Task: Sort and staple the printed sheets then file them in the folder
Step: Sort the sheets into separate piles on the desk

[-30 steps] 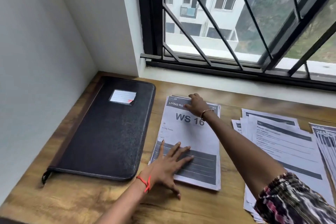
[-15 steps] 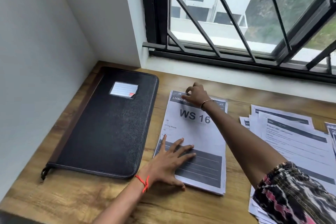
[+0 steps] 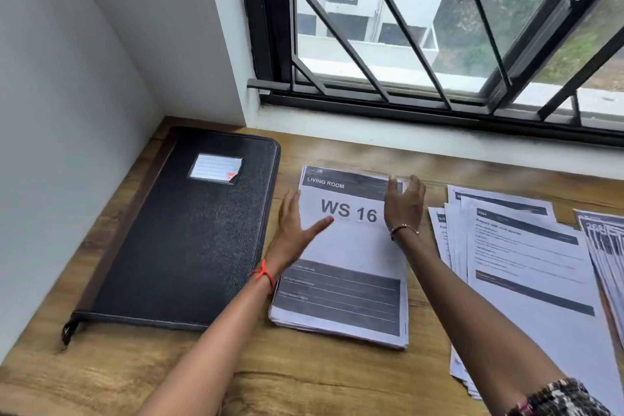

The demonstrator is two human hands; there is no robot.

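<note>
Head view: I am watching the person's left hand (image 3: 293, 230) pressing flat, fingers straight, against the left edge of the printed stack (image 3: 351, 246) at frame centre. The right hand (image 3: 404, 206) is hovering at the stack's upper right, fingers relaxed, gripping nothing. The closed black folder (image 3: 189, 230) is lying at left and the loose sheets (image 3: 526, 263) at right.

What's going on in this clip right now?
A person seems to be squaring up the stack of printed sheets headed WS 16 on the wooden desk. The left hand stands open along the stack's left edge. The right hand, open and blurred, is at its upper right corner. The black zip folder lies closed to the left, and a looser spread of printed sheets lies to the right.
</note>
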